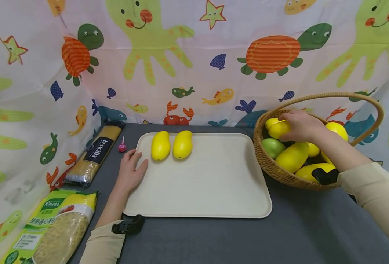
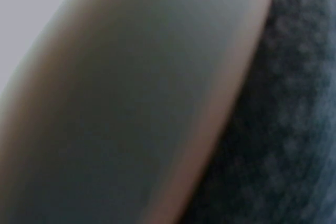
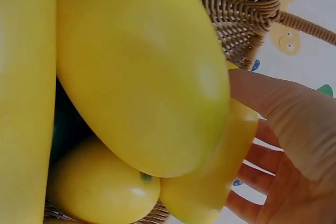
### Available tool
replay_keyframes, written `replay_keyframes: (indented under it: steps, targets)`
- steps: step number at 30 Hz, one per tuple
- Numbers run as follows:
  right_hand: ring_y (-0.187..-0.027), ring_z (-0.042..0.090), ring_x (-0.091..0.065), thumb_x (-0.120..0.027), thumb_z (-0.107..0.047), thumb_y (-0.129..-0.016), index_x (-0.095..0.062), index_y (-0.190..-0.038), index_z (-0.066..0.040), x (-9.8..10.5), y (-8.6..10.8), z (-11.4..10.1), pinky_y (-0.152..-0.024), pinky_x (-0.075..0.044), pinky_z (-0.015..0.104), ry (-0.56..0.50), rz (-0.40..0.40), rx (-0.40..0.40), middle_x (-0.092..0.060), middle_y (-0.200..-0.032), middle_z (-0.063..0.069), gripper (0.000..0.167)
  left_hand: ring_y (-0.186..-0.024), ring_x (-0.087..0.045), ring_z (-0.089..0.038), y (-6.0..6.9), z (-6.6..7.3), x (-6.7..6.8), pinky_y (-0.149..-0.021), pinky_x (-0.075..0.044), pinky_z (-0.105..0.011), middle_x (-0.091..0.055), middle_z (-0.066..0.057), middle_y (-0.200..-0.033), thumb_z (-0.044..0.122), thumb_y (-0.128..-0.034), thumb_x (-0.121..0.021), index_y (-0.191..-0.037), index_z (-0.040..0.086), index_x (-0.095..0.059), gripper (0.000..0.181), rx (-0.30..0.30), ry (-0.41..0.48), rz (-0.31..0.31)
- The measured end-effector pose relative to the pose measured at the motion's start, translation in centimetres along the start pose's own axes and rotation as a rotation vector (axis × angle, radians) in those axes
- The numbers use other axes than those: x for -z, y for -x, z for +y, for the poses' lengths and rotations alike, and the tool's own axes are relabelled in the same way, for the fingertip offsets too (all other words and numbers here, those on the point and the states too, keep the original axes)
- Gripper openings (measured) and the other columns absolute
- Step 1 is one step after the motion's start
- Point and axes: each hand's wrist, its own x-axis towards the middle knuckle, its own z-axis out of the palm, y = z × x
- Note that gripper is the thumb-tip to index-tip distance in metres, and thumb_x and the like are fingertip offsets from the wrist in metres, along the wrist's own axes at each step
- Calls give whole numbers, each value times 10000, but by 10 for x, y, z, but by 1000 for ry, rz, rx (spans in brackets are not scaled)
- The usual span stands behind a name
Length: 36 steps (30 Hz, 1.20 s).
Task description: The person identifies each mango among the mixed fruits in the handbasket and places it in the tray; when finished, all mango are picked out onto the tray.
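A cream tray [image 1: 211, 183] lies on a grey table [image 1: 214, 238]. At its nine o'clock edge rests a person's left hand [image 1: 133, 170], fingers loosely spread, holding nothing. Two yellow mangoes [image 1: 182, 144] lie side by side on the tray at eleven. Toward three, the right hand [image 1: 303, 126] reaches into a wicker basket [image 1: 275, 170] of fruit, thumb and fingers apparently curled round a yellow mango [image 1: 279, 130] at the basket's ten o'clock; part of the grip is hidden. Beyond the tray sit a pink lollipop [image 1: 122, 147] at ten and a Knorr bag [image 1: 60, 234] at eight.
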Motion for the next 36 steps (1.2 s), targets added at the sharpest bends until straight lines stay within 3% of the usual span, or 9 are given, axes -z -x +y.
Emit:
replay_keyframes:
  steps: [8,15,19,24,28,32,36]
  targets:
    - [-1139,446,-480,-763,-271,-797,-510,-1331,6,-1,8,3,-861,-426,626,78,9,17,-505,-1315,279,652,-1341,-279,-422,0,3,-1,-1089,-270,-587,-285,-214,-1505,286,-972,-562,-1378,-38,-497,524,-8,-5,-3]
    - [-1089,406,-496,-769,-325,-815,-492,-1357,-6,7,29,-12,-852,-427,594,10,89,44,-533,-1299,255,687,-1349,-267,-418,-1,2,1,-1093,-263,-586,-278,-211,-1509,288,-975,-558,-1387,-37,-488,530,2,-6,-8]
    - [-1069,377,-507,-774,-362,-814,-500,-1361,-27,9,45,-25,-859,-436,565,-49,177,75,-559,-1276,224,697,-1352,-262,-415,0,3,2,-1095,-262,-582,-275,-207,-1511,290,-978,-553,-1390,-36,-485,529,11,-5,-10]
    - [-962,307,-538,-794,-395,-794,-523,-1353,-66,9,66,-41,-751,-458,483,-129,282,97,-601,-1212,170,703,-1349,-268,-409,1,3,3,-1099,-261,-570,-284,-210,-1504,276,-980,-552,-1381,-41,-493,514,8,1,-9]
    - [-959,311,-581,-787,-414,-794,-525,-1363,-100,10,78,-57,-733,-465,469,-211,331,81,-616,-1202,151,701,-1353,-264,-405,1,3,2,-1100,-262,-574,-280,-212,-1505,283,-981,-550,-1387,-43,-486,525,8,0,-10]
    - [-1014,361,-607,-757,-414,-823,-498,-1397,-113,10,82,-73,-758,-478,459,-339,316,40,-600,-1235,161,698,-1353,-263,-408,1,3,1,-1097,-265,-585,-277,-210,-1508,291,-977,-552,-1392,-40,-482,535,9,-4,-9]
    - [-1035,342,-594,-703,-446,-868,-450,-1435,-116,5,78,-87,-764,-491,396,-522,226,-6,-564,-1266,147,704,-1351,-266,-401,1,3,0,-1096,-268,-580,-282,-200,-1507,285,-970,-557,-1387,-35,-490,530,13,4,-4]
